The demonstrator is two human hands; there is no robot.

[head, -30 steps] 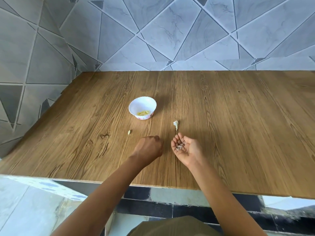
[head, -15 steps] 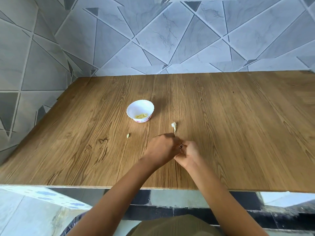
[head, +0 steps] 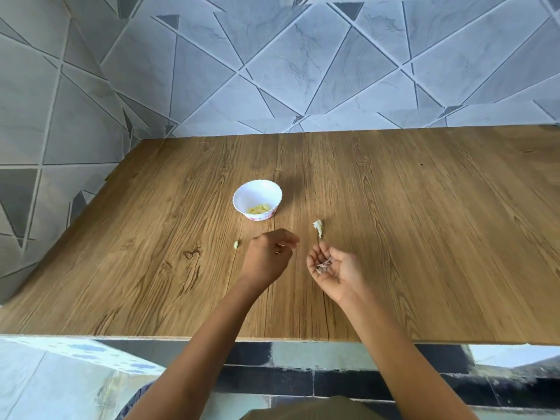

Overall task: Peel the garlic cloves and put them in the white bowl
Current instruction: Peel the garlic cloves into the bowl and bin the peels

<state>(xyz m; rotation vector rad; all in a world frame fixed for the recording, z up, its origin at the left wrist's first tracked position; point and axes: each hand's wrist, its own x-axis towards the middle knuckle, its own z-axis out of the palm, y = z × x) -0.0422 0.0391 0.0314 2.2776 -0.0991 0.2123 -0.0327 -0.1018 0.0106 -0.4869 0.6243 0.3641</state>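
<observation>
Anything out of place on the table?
One small garlic clove lies loose on the table, left of the left hand, outside the white bowl. A garlic skin scrap lies just beyond the right hand, which cradles more peelings. Nothing spilled or damaged.

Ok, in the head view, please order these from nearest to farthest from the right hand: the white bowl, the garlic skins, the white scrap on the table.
1. garlic skins: lying in the upturned palm of the right hand.
2. white scrap: on the table, just beyond that hand.
3. white bowl: farther back and to the left.
</observation>
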